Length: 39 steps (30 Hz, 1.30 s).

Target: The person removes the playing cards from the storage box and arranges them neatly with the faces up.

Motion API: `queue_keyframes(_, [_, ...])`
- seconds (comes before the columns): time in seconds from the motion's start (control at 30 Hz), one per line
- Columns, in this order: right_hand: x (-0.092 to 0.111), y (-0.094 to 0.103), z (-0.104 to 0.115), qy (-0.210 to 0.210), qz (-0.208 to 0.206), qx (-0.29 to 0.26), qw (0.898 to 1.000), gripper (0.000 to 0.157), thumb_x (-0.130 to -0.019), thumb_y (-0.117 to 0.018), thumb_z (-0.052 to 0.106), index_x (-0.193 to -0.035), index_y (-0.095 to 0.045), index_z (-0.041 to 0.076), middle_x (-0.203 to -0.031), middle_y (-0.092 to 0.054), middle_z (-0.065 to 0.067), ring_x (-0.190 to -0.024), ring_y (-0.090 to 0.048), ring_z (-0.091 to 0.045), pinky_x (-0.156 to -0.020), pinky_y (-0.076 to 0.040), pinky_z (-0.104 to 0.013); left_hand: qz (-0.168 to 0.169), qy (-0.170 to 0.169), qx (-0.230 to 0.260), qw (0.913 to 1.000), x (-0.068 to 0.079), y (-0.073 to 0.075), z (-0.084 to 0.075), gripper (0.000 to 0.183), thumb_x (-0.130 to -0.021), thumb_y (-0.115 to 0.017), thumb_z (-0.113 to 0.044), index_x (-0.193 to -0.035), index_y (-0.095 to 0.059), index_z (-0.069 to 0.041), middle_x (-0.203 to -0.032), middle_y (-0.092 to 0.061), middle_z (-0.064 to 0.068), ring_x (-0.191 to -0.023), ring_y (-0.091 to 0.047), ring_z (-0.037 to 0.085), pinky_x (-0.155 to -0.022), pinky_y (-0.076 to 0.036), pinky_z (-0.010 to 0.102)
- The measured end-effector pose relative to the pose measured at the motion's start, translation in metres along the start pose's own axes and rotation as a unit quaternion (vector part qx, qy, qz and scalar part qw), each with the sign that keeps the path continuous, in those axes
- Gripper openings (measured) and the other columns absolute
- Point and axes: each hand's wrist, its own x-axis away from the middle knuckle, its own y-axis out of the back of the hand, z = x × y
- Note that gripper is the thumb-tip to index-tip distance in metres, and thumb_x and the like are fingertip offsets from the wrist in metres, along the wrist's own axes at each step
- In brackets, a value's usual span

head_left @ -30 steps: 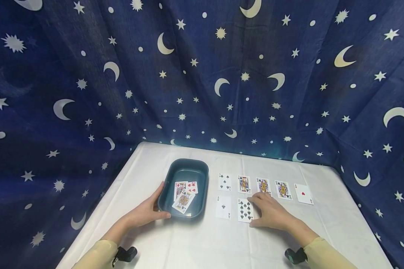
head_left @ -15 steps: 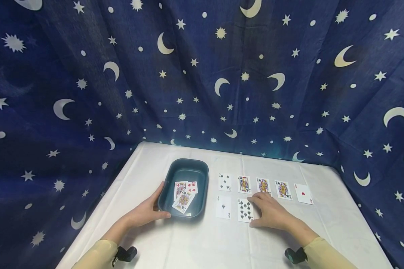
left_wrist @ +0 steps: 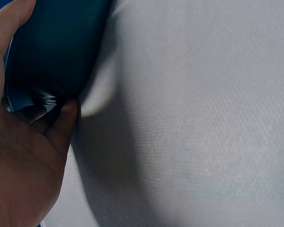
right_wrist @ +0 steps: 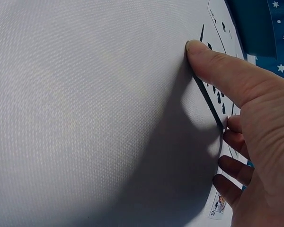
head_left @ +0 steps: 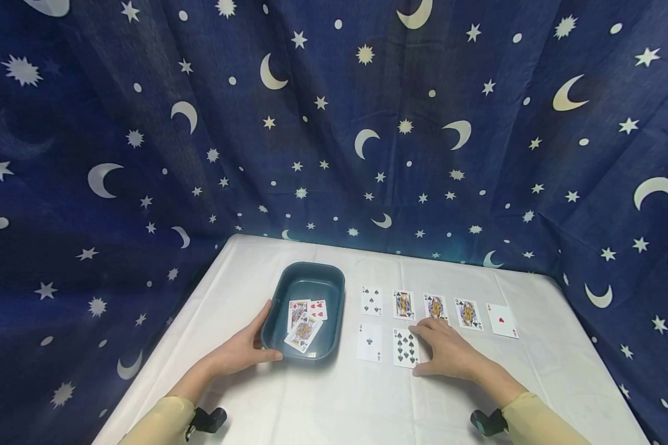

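My left hand (head_left: 236,353) holds the dark teal tray (head_left: 281,296) at its near left corner. In the left wrist view, thumb and fingers lie around the tray's wall (left_wrist: 61,42). My right hand (head_left: 448,353) pinches a ten of spades (head_left: 405,347) by its right side, thumb at the near corner and fingers toward the far one. Close up, the right wrist view has the thumb on the card's edge, with a thin shadow beneath. Left of that card lies an ace of clubs (head_left: 370,350). Several face-up cards, including a king (head_left: 297,313), lie in the tray.
Behind my right hand runs a row: a five of spades (head_left: 371,301), a jack (head_left: 404,305), a queen (head_left: 434,305), another queen (head_left: 469,314) and an ace of hearts (head_left: 501,321). A white cloth (head_left: 334,408) covers the table. A starry blue curtain (head_left: 334,154) hangs behind.
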Motion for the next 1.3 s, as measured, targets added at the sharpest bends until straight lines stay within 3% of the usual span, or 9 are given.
queue_keyframes(0.3, [-0.002,0.005,0.004,0.002,-0.005,0.002,1.0,0.096,-0.067,-0.089,0.059,-0.143,-0.06,0.008,-0.137,-0.057,-0.007,-0.129,-0.05,-0.03,-0.111,-0.042,-0.052,0.0,0.001,-0.005,1.0,0.0,0.0,-0.001,0.124,-0.081,-0.088,-0.04,-0.166,0.002,-0.027,-0.172,-0.001,0.003,-0.153,-0.021,0.033,-0.118,-0.035,0.045])
queue_keyframes(0.5, [-0.013,0.01,0.019,0.021,-0.037,0.01,0.999,0.087,-0.075,-0.085,0.058,-0.144,-0.059,0.011,-0.141,-0.057,-0.005,-0.133,-0.049,-0.03,-0.113,-0.04,-0.053,0.0,0.004,-0.001,1.0,0.001,0.0,-0.002,0.124,-0.081,-0.088,-0.039,-0.166,0.002,-0.026,-0.172,-0.001,0.002,-0.153,-0.021,0.033,-0.118,-0.034,0.046])
queue_keyframes(0.77, [-0.042,0.016,0.066,0.054,-0.057,0.006,0.997,0.075,-0.085,-0.08,0.051,-0.146,-0.057,0.013,-0.146,-0.054,-0.005,-0.138,-0.045,-0.027,-0.116,-0.037,-0.052,-0.003,-0.006,-0.012,0.9999,0.0,0.0,-0.005,0.123,-0.081,-0.088,-0.037,-0.166,0.0,-0.023,-0.172,-0.002,0.007,-0.155,-0.014,0.034,-0.119,-0.031,0.049])
queue_keyframes(1.03, [-0.074,0.016,0.122,0.09,-0.057,-0.001,0.994,0.074,-0.087,-0.077,0.052,-0.147,-0.057,0.014,-0.145,-0.056,-0.001,-0.136,-0.045,-0.022,-0.114,-0.04,-0.047,-0.001,0.011,-0.02,0.9997,0.0,0.002,-0.008,0.125,-0.08,-0.088,-0.039,-0.166,0.001,-0.023,-0.172,-0.002,0.004,-0.156,-0.009,0.031,-0.122,-0.022,0.05])
queue_keyframes(1.3, [-0.101,0.006,0.164,0.122,-0.022,0.034,0.992,0.068,-0.087,-0.078,0.049,-0.139,-0.063,0.008,-0.135,-0.061,-0.005,-0.128,-0.05,-0.023,-0.112,-0.043,-0.044,-0.001,0.009,-0.019,0.9998,0.0,0.001,-0.007,0.124,-0.081,-0.088,-0.039,-0.166,0.001,-0.022,-0.172,-0.002,0.007,-0.155,-0.013,0.034,-0.121,-0.026,0.051])
